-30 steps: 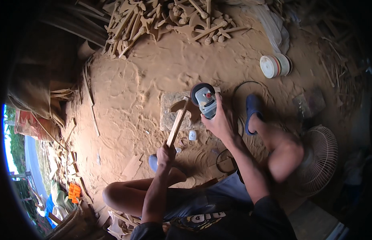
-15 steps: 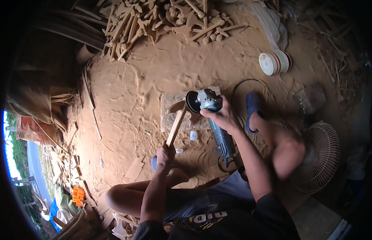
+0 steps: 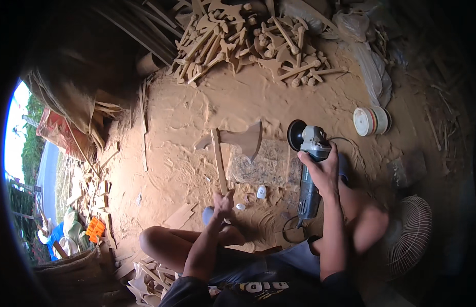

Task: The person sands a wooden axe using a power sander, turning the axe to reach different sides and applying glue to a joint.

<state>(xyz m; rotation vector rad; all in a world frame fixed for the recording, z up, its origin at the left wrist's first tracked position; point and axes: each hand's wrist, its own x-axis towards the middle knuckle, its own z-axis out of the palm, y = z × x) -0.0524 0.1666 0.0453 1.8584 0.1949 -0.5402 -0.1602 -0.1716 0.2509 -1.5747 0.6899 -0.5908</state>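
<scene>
Clasping the axe [image 3: 218, 156] low on its handle [image 3: 220, 176], the left hand [image 3: 223, 203] holds its blade [image 3: 250, 140] overlapping the slab's [image 3: 263, 171] corner in view; slack grip could let it twist. The disc [image 3: 295, 134] of the grinder [image 3: 308, 197], grasped by the right hand [image 3: 325, 173], could gouge wood if tilted.

a black shirt [image 3: 314, 294] is worn, with short black sleeves [image 3: 345, 286] and a pale-and-yellow print [image 3: 261, 289] across the front (only partly in view). the thighs are covered by grey-blue shorts [image 3: 281, 263], ended above the knees [image 3: 152, 243]. blue footwear [image 3: 208, 215] is worn, mostly hidden. the forearms [image 3: 202, 256] are uncovered, down to the fingers [image 3: 308, 161].
</scene>
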